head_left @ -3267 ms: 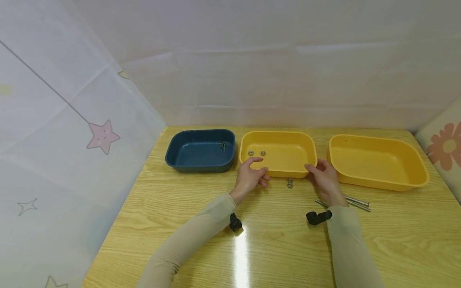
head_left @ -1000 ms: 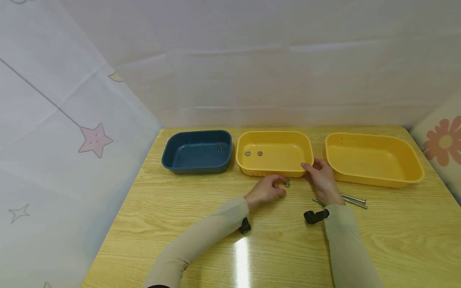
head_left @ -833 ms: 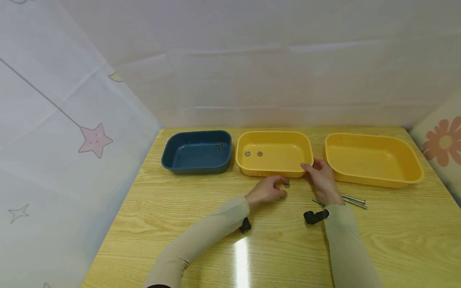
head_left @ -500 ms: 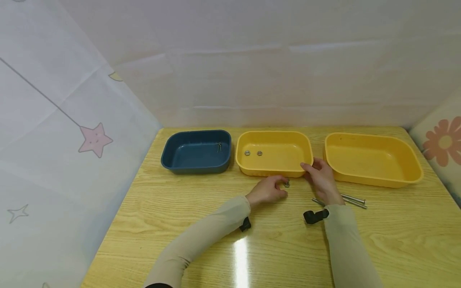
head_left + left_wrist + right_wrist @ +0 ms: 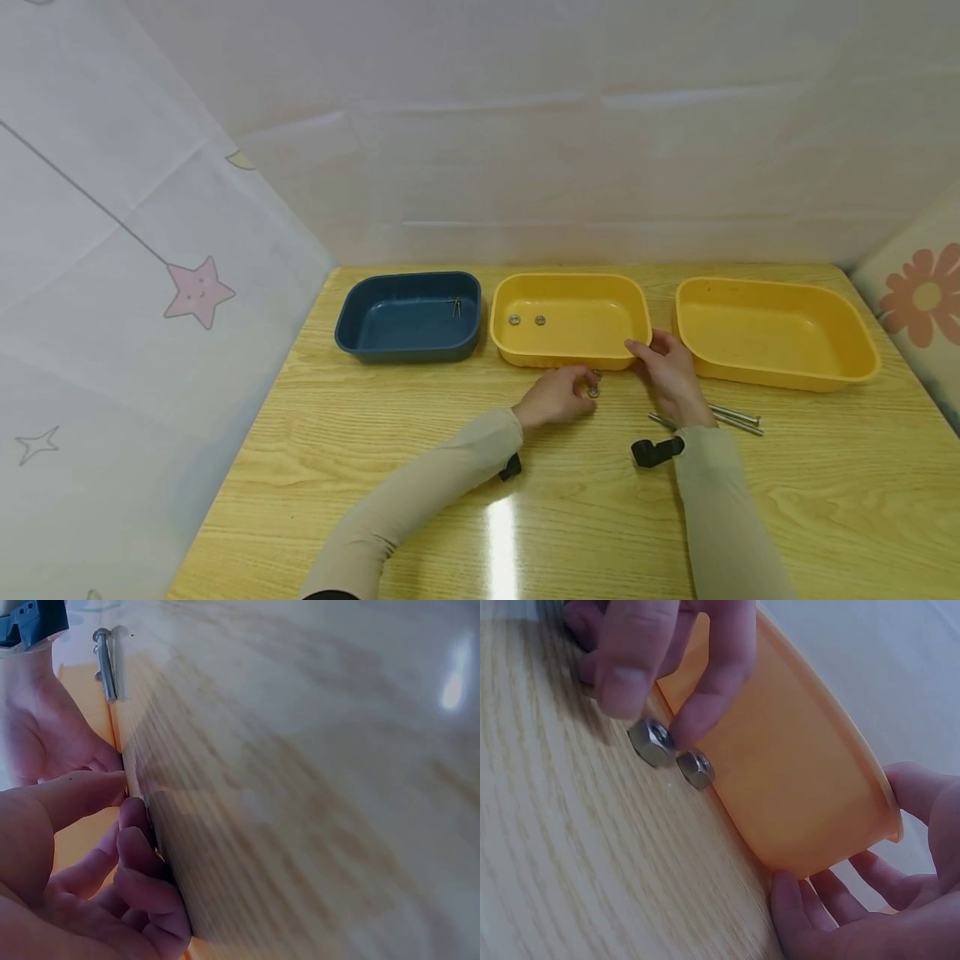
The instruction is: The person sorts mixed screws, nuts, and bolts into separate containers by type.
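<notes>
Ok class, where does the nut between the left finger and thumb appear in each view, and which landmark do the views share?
Head: the nut is right of and below centre, in front of the middle yellow tray.
Left wrist: not visible.
Right wrist: left of and above centre.
Shared landmark: left hand.

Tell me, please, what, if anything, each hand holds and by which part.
The left hand pinches a nut by its outer sides; the right hand grips the middle yellow bin at its near right corner, thumb on the rim.
</notes>
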Demonstrator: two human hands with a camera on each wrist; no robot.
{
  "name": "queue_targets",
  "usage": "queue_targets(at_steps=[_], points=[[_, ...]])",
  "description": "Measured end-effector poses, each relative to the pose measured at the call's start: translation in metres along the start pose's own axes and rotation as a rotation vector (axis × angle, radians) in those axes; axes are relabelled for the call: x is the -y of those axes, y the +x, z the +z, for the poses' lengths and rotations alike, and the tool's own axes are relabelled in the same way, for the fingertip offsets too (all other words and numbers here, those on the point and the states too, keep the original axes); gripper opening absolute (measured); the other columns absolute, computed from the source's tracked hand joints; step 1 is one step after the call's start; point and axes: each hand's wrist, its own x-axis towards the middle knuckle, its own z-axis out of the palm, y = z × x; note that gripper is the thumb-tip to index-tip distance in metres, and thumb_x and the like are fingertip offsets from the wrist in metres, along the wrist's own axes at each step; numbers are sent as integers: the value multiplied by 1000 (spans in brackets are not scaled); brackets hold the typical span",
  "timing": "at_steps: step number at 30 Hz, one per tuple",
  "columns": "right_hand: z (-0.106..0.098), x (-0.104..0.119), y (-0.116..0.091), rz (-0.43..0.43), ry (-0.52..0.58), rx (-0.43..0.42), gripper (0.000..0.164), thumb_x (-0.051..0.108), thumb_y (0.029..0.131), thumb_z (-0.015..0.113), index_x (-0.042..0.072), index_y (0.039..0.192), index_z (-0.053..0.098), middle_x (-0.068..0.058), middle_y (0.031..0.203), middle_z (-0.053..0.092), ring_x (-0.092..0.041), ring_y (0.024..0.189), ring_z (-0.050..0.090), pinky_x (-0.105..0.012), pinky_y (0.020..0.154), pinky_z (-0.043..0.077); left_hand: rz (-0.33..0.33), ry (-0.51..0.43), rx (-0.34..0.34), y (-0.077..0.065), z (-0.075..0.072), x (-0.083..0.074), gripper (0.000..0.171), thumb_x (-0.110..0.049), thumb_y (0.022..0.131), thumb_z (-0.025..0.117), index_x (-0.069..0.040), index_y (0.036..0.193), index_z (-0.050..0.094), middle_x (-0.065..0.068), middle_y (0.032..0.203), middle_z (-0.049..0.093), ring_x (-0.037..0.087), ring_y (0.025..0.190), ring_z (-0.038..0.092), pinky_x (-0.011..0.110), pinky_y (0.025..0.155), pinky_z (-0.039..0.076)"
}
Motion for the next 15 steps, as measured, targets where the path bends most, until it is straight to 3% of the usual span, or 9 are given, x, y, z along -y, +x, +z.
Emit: queue_targets(at_steps=[6, 15], points=[[1, 0, 0, 0, -7, -6, 70, 27, 93, 64, 3, 149, 28, -6, 130, 44, -3, 98, 54, -21, 92, 51, 10, 54, 5, 3, 1, 2, 22, -24, 83, 74, -16, 101, 65, -7, 74, 59, 6, 62, 51, 19, 58, 39], [1, -2, 1, -7, 0, -8, 71, 27, 93, 65, 2, 148, 29, -3, 126, 46, -4, 98, 54, -21, 93, 51, -7, 17, 9, 4, 0, 4, 21, -21, 80, 78, -14, 97, 68, -7, 70, 61, 5, 61, 53, 18, 59, 41]])
